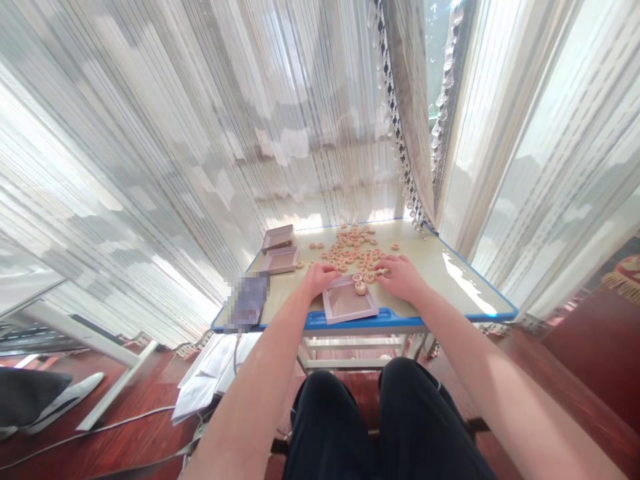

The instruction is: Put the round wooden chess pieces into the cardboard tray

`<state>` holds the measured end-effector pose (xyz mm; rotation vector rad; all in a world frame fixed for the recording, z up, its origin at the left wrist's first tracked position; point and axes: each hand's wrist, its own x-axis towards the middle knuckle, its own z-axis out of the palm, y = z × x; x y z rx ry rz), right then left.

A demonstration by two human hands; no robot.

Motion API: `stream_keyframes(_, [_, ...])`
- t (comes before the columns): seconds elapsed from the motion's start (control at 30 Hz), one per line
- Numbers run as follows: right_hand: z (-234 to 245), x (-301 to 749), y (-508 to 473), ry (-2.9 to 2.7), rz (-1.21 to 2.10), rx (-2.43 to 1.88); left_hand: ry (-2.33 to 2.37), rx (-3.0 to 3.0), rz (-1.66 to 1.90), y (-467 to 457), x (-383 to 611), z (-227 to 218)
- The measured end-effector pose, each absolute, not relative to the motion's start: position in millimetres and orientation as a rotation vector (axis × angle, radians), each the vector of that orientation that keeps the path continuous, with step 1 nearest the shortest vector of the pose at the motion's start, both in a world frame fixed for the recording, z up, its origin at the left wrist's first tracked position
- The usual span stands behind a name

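Observation:
A shallow pinkish box (345, 312) lies at the table's front edge with a few round wooden Chinese chess pieces (361, 288) in its far right corner. My left hand (319, 280) is closed on the box's far left corner, fingers bent over the rim. Just right of the box, my right hand (401, 277) has its fingers curled down at a Chinese chess piece (381, 273), which shows at the fingertips. More loose pieces (350, 257) are scattered in a heap beyond both hands, most of them lying flat.
Two more shallow boxes (279, 260) sit at the table's left side. A pixelated dark slab (247, 301) with a cable lies at the front left corner. The table (450, 293) has a blue rim; curtains (320, 133) hang behind. A person's shoe (70, 400) is at far left.

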<state>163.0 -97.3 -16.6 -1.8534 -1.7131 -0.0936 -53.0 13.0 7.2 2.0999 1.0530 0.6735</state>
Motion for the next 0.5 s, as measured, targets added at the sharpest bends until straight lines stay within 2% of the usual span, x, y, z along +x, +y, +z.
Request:
stream_keyframes(0.27, [-17.7,174.5,-92.9,-1.465,-0.131,-1.972,1.071,2.114,0.703,14.2,-54.3,6.2])
stream_keyframes(0.5, [-21.8,184.5,-85.0,-1.246,-0.031,-1.946,1.151,2.173,0.678,8.8,-53.1,11.6])
